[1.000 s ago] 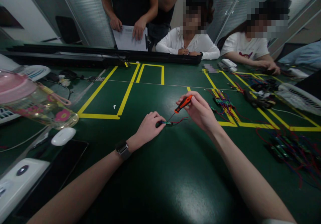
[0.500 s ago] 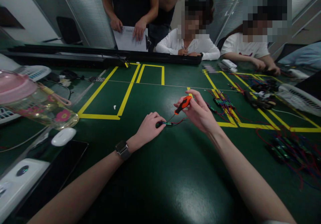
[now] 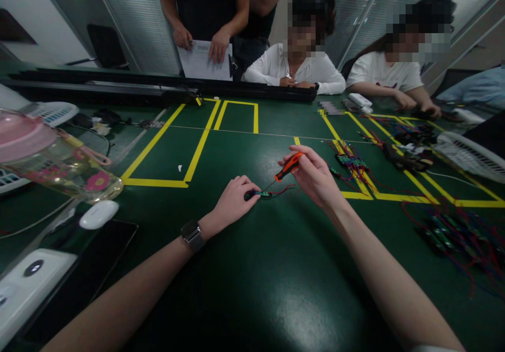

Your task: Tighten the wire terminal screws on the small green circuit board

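A small green circuit board [image 3: 265,194] with red and dark wires lies on the green table [image 3: 252,268], in front of me. My left hand [image 3: 236,198] grips its left end, fingers closed and covering that part. Above and right of it, my right hand [image 3: 313,176] is closed on an orange and black screwdriver [image 3: 289,166] by the handle. The screwdriver slants down to the left, its thin shaft reaching the board. Whether the tip sits in a screw is too small to tell.
Wired boards [image 3: 353,161] lie beyond my right hand, and a larger pile [image 3: 453,236] lies at right. A pink-lidded bottle [image 3: 59,168], a white case [image 3: 98,214] and a dark phone [image 3: 98,257] are at left. Yellow tape [image 3: 205,139] marks the table. People sit and stand opposite.
My right hand has shifted slightly, and the screwdriver handle has turned a little in its fingers. The left hand and the board stay in place.
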A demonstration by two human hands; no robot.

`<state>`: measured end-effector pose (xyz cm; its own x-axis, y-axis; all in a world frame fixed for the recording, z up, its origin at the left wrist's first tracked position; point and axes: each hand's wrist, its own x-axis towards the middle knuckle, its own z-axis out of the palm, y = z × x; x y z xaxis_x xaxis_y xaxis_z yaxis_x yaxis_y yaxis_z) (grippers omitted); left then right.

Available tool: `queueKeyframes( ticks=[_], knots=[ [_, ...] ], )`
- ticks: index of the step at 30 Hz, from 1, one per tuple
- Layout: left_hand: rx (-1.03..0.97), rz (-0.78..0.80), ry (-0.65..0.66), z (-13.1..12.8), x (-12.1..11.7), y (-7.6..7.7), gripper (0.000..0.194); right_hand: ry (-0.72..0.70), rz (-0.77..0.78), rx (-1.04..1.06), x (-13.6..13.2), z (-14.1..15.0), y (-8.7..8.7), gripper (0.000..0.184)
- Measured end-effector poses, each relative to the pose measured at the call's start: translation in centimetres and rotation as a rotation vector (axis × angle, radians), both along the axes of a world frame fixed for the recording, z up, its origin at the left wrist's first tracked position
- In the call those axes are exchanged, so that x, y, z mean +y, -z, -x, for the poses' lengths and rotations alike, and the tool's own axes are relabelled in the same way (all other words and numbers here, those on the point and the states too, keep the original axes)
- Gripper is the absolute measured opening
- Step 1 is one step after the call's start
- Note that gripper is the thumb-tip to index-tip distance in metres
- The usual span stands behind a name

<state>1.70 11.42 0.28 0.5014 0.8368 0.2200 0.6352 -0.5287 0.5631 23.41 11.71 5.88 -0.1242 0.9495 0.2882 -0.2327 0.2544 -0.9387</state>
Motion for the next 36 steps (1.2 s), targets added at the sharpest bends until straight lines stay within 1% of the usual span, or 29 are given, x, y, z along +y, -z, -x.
queueKeyframes(
  ticks=[6, 10, 14, 19, 24, 27, 31, 36],
  knots=[
    [0.025, -0.025, -0.008, 0.04, 0.0, -0.08, 0.012, 0.023, -0.021, -0.013, 0.11, -0.15, -0.02, 0.02],
    [0.012, -0.06, -0.011, 0.06, 0.12, 0.31, 0.011, 0.003, -0.018, 0.028, 0.06, -0.12, -0.23, 0.02],
    [-0.007, -0.067, -0.005, 0.14, 0.18, 0.59, 0.011, -0.009, -0.023, 0.022, -0.04, -0.2, -0.5, 0.018],
    [-0.007, -0.058, 0.011, 0.22, 0.15, 0.36, 0.012, -0.008, -0.011, 0.002, -0.08, -0.13, -0.52, 0.019],
    [-0.01, -0.053, 0.011, 0.23, 0.15, 0.36, 0.012, 0.013, -0.027, 0.035, 0.08, 0.13, 0.02, 0.019],
    [-0.009, -0.055, 0.006, 0.23, 0.19, 0.49, 0.012, 0.028, -0.045, 0.02, 0.11, 0.14, 0.22, 0.019],
    [-0.014, -0.064, 0.008, 0.23, 0.19, 0.46, 0.011, 0.006, -0.019, -0.007, 0.03, -0.07, 0.0, 0.02],
    [-0.011, -0.064, 0.005, 0.2, 0.09, 0.22, 0.011, -0.007, 0.001, 0.043, 0.09, -0.19, -0.33, 0.017]
  ],
)
